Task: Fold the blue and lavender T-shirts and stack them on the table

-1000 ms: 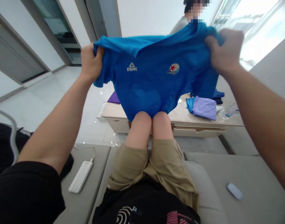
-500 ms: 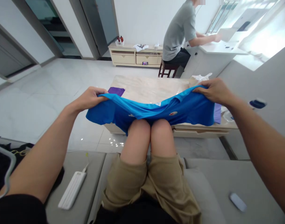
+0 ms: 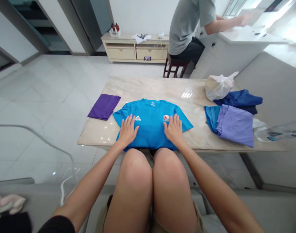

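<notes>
A blue T-shirt (image 3: 151, 129) with a white logo and a round red-and-white badge lies face up on the marble-topped table (image 3: 148, 89). Its collar points away from me, and its lower part reaches the near table edge above my knees. My left hand (image 3: 128, 130) rests flat on the shirt just below the white logo, fingers spread. On the other side of the chest, my right hand (image 3: 174, 130) lies flat below the badge, fingers also apart. Left of the shirt sits a folded purple cloth (image 3: 104, 106), close to the sleeve.
To the right are a lilac folded garment (image 3: 236, 126), a dark blue one (image 3: 242, 98), a white plastic bag (image 3: 219, 86) and a clear bottle (image 3: 279, 132) lying down. Beyond the table, a person (image 3: 188, 29) sits on a stool (image 3: 175, 66). A white cable (image 3: 51, 145) loops at left.
The blue T-shirt has gone from being held up by its shoulders to lying spread on the table. Both hands have let go and moved inward onto its front. The view has tilted.
</notes>
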`<action>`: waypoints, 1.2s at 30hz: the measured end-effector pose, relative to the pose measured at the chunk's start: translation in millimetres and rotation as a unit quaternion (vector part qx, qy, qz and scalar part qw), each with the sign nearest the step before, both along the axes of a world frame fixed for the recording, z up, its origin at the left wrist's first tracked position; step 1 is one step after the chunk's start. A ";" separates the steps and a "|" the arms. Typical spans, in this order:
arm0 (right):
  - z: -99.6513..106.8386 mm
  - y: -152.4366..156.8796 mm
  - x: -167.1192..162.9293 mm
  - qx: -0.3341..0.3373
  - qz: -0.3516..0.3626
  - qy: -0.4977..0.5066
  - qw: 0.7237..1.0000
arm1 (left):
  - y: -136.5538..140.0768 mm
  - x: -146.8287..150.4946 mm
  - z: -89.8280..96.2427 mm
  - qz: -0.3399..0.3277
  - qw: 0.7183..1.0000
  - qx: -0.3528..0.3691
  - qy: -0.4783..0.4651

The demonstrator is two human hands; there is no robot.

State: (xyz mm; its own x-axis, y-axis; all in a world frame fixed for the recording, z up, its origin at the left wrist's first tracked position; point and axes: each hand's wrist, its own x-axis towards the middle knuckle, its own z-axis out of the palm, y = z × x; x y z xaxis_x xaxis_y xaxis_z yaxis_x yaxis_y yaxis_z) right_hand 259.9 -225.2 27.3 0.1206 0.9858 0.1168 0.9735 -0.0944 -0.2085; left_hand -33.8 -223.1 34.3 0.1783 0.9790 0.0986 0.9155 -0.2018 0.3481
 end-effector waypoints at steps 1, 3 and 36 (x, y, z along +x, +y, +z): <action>-17.0 -12.3 -3.9 -0.017 -0.008 0.002 1.000 | -10.4 5.6 -14.5 0.008 1.000 -0.009 0.004; -38.7 -23.8 -2.0 -0.015 -0.013 0.002 1.000 | -19.6 9.8 -32.4 0.034 0.999 -0.003 0.014; -53.3 9.9 17.5 -0.004 0.124 -0.031 0.992 | 24.4 4.4 -60.8 -0.034 0.997 0.068 0.031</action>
